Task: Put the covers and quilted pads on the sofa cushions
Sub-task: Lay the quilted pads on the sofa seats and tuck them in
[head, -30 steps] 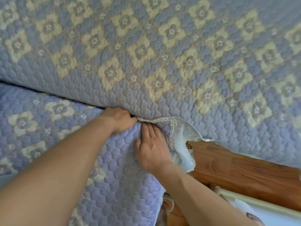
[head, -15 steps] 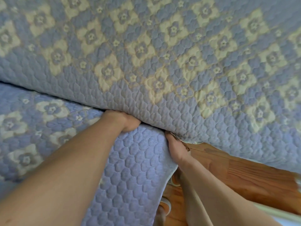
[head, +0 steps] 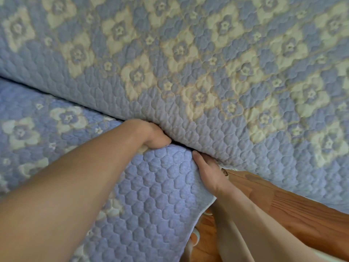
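Note:
A blue quilted pad with cream flowers [head: 207, 82] covers the sofa's back cushion and fills the upper view. A matching quilted pad [head: 151, 195] lies over the seat cushion below it. My left hand [head: 151, 135] is pushed into the dark gap between seat and back, and its fingers are hidden in there. My right hand [head: 209, 171] lies against the seat pad's right edge. Its thumb rests on the pad's corner, and its fingers run under the back cushion, tips out of sight.
The wooden sofa frame [head: 283, 210] shows bare at the lower right, beyond the seat pad's edge. More of the flowered seat pad [head: 28, 133] stretches away to the left.
The white lace-trimmed edge seen a second ago is now out of sight in the gap. My right hand moved from flat on the pad to its right edge. My left hand sits deeper.

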